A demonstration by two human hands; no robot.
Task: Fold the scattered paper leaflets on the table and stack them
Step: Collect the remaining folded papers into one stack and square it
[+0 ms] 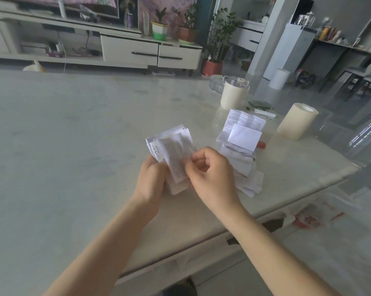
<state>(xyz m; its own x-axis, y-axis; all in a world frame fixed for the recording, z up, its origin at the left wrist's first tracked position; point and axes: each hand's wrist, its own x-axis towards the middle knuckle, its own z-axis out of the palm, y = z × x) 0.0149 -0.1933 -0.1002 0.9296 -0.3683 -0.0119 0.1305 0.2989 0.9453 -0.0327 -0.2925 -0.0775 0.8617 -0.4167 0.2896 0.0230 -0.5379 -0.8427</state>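
A wide, pale, glossy stone-look tabletop (73, 124) fills the foreground of a living room with a grey floor. A long white media cabinet with dark drawer handles (129, 50) stands along the far wall, carrying potted green plants (160, 28). At the table's far right stands a cream plastic tumbler with a clear lid (232, 97); its wall is opaque, so its contents cannot be told. A ribbed clear glass dish (216, 82) sits just behind it, and a smooth cream cylinder with a hollow top (295, 122) stands nearer the edge. Between these and the hands lies a loose heap of thin, creased white printed paper leaflets (244, 135), some half unfolded. The left hand (152, 180) grips a bundle of folded white leaflets with fine grey print (171, 146) above the table. Close beside it, the right hand (212, 169) pinches the front leaflet's edge between thumb and forefinger.
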